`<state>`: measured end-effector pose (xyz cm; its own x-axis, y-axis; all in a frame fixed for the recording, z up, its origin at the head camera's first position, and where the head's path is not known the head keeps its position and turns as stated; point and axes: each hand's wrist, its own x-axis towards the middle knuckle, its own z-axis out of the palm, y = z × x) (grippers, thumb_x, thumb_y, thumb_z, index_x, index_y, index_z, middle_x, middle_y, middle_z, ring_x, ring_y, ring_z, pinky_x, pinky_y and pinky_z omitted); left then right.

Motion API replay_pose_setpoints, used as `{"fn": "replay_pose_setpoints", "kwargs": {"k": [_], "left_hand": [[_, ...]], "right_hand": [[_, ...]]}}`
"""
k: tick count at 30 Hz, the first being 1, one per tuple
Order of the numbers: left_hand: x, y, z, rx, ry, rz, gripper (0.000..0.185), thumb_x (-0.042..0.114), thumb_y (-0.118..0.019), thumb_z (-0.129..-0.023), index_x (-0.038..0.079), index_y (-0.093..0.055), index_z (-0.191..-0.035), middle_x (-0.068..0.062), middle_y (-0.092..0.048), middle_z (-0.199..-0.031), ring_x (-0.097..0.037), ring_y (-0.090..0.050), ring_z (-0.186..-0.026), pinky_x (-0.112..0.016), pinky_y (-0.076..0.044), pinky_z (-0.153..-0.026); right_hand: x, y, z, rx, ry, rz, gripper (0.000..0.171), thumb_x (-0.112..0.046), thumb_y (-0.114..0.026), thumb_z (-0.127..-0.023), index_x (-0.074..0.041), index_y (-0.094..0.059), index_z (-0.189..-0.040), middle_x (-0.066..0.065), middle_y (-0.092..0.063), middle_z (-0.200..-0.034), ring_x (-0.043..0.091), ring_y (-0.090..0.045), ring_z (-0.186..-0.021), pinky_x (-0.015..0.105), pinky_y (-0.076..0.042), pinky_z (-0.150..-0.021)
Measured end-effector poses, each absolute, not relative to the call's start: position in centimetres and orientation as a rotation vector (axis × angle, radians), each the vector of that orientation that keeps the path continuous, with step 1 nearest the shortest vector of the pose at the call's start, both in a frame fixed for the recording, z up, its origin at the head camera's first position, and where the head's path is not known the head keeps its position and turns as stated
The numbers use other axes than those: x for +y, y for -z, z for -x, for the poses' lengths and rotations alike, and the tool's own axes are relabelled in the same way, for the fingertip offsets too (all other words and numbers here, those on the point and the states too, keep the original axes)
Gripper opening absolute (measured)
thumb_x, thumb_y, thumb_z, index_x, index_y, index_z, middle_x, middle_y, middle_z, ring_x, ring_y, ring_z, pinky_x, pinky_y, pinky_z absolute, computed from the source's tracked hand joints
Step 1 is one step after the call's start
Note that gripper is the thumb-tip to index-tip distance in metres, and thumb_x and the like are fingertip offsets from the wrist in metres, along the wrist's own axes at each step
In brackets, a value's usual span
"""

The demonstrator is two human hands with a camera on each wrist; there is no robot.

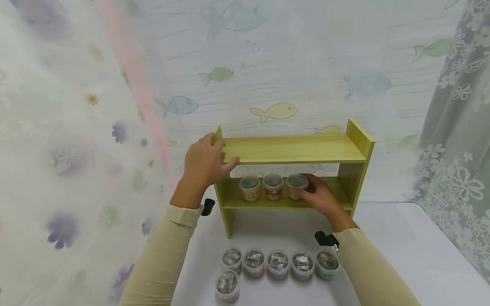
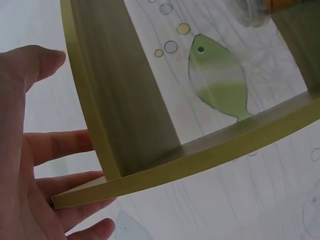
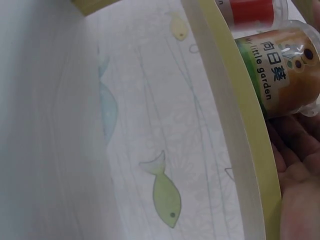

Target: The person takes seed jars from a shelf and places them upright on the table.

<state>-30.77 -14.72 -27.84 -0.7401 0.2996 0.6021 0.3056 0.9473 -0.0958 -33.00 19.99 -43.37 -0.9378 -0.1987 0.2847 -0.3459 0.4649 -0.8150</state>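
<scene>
A yellow-green wooden shelf (image 1: 291, 149) stands on the white table. At its upper left corner my left hand (image 1: 204, 160) holds the side panel (image 2: 95, 100), thumb spread along the front edge and fingers reaching round the panel. My right hand (image 1: 319, 193) grips a small clear-lidded plastic cup (image 1: 297, 186) on the lower board, its thumb in front. This cup has an orange and green label printed "My little garden" in the right wrist view. To its left sit a red-labelled cup (image 1: 273, 187) and an orange-labelled cup (image 1: 250, 188).
In front of the shelf, several more lidded cups (image 1: 278, 264) stand in a row on the white tablecloth (image 1: 386, 246). One further cup (image 1: 227, 285) is nearer at the left. Behind hangs a fish-patterned curtain (image 1: 275, 63), with a lacy grey curtain (image 1: 455, 148) at right.
</scene>
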Motion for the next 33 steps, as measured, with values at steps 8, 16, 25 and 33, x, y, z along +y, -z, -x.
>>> {"fn": "replay_pose_setpoints", "kwargs": {"k": [8,16,25,33], "left_hand": [[-14.8,27.1,31.1,-2.579,-0.025,0.393,0.062,0.072,-0.055,-0.092,0.013,-0.071,-0.102,-0.024,-0.050,-0.154,-0.040,-0.062,-0.123,-0.052,-0.054,-0.092],[-15.1,27.8,30.9,-2.503,0.028,0.434,0.067,0.079,-0.058,-0.087,0.015,-0.066,-0.069,-0.025,-0.053,-0.151,-0.039,-0.068,-0.106,-0.047,-0.057,-0.074],[-15.0,28.3,30.6,-2.466,0.086,0.471,0.067,0.081,-0.067,-0.080,0.014,-0.066,-0.068,-0.025,-0.053,-0.151,-0.038,-0.067,-0.112,-0.045,-0.056,-0.071],[-14.9,28.6,30.8,-2.442,0.098,0.434,0.068,0.081,-0.066,-0.080,0.016,-0.058,-0.059,-0.024,-0.054,-0.151,-0.036,-0.067,-0.113,-0.043,-0.055,-0.065]], "right_hand": [[20.3,43.0,33.2,-2.544,-1.511,-0.467,0.073,-0.047,-0.069,-0.097,-0.011,-0.045,-0.156,0.017,-0.056,-0.148,0.040,-0.054,-0.138,0.057,-0.049,-0.107],[20.3,43.4,33.0,-2.516,-1.534,-0.495,0.065,-0.043,-0.072,-0.097,-0.012,-0.051,-0.150,0.015,-0.060,-0.143,0.037,-0.059,-0.134,0.054,-0.053,-0.102],[20.1,44.0,32.3,-2.520,-1.508,-0.415,0.069,-0.050,-0.072,-0.095,-0.015,-0.051,-0.149,0.013,-0.061,-0.144,0.036,-0.060,-0.132,0.053,-0.054,-0.100],[20.0,44.3,32.8,-2.476,-1.490,-0.420,0.068,-0.051,-0.073,-0.094,-0.015,-0.052,-0.149,0.013,-0.062,-0.141,0.035,-0.063,-0.128,0.052,-0.056,-0.098]]}}
